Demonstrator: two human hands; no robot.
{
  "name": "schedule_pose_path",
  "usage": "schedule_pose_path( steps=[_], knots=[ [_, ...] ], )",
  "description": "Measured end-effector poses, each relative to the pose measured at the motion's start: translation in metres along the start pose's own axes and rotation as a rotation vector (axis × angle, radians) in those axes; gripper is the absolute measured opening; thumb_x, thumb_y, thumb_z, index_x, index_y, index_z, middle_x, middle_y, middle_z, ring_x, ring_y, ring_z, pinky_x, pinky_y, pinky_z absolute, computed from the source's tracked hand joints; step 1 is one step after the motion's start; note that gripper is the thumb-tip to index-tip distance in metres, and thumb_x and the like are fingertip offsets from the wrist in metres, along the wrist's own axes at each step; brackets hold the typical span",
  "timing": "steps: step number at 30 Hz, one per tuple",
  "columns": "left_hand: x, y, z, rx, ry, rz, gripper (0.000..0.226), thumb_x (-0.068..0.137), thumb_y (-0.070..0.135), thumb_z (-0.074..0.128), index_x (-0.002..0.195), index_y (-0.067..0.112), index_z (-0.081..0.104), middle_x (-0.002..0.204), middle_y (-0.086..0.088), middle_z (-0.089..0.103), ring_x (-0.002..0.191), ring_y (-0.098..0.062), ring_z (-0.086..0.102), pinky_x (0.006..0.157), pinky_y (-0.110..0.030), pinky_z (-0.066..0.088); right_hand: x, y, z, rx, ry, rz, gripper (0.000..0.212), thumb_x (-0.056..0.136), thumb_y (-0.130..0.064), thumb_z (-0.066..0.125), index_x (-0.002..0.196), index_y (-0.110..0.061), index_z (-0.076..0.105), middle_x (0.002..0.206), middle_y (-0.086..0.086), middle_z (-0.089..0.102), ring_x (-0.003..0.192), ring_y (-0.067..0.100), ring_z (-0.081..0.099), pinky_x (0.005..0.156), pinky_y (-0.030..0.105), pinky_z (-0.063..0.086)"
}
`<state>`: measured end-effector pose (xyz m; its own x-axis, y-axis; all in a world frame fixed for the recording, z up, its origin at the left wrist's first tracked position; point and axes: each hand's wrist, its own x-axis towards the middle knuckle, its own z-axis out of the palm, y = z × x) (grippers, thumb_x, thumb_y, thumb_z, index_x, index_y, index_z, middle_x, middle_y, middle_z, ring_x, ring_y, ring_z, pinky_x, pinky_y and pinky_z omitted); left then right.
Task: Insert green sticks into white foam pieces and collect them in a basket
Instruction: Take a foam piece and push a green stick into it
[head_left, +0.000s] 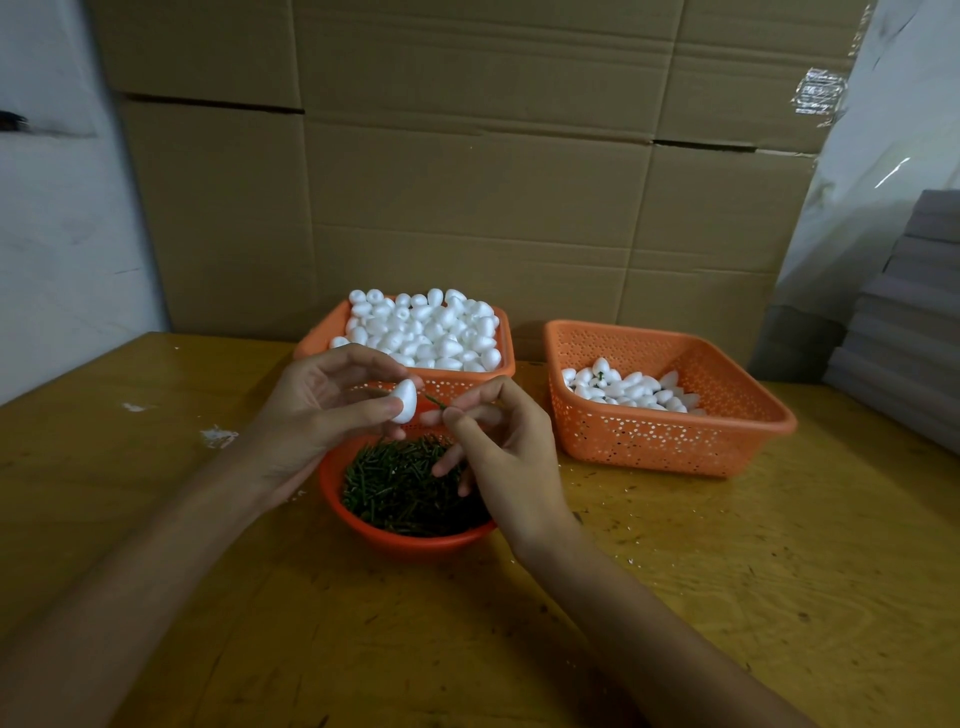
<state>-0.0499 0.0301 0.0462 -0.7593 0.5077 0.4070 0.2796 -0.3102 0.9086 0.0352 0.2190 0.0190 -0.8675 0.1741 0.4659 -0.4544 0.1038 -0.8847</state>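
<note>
My left hand (317, 405) pinches a white egg-shaped foam piece (405, 400) between thumb and fingers, above the red bowl (415, 540). My right hand (493, 441) pinches a thin green stick (435, 401) whose tip points at the foam piece and nearly touches it. The red bowl holds a heap of green sticks (405, 483). Behind it an orange basket (322, 332) is piled with plain foam pieces (426, 327). To the right a second orange basket (727, 431) holds several foam pieces with sticks (628, 389).
All stands on a yellowish wooden table (675, 571) with white crumbs scattered on it. A wall of cardboard boxes (467, 156) rises behind the baskets. Grey stacked sheets (909, 312) lie at the right edge.
</note>
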Motion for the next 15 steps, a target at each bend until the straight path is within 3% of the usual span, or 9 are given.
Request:
schedule_pose_path(
  steps=[11, 15],
  knots=[
    [0.0015, -0.0034, -0.0027, -0.020, 0.025, -0.003, 0.023, 0.075, 0.009, 0.079, 0.098, 0.014, 0.080, 0.113, -0.015, 0.074, 0.096, -0.028, 0.077, 0.071, -0.032, 0.064, 0.0004, 0.0025, 0.0000, 0.009, 0.005, -0.018, 0.006, 0.104, -0.017, 0.062, 0.109, -0.020, 0.061, 0.103, 0.002, 0.081, 0.062, 0.023, 0.072, 0.048, 0.028, 0.050],
    [0.0035, -0.0042, -0.0056, -0.037, 0.024, -0.007, 0.029, 0.075, 0.012, 0.089, 0.102, 0.012, 0.079, 0.108, -0.011, 0.074, 0.096, -0.029, 0.076, 0.073, -0.031, 0.064, 0.0005, 0.0018, 0.0001, 0.004, 0.007, -0.019, 0.006, 0.105, -0.018, 0.062, 0.111, -0.019, 0.062, 0.105, 0.001, 0.081, 0.063, 0.023, 0.073, 0.047, 0.027, 0.050]
  ],
)
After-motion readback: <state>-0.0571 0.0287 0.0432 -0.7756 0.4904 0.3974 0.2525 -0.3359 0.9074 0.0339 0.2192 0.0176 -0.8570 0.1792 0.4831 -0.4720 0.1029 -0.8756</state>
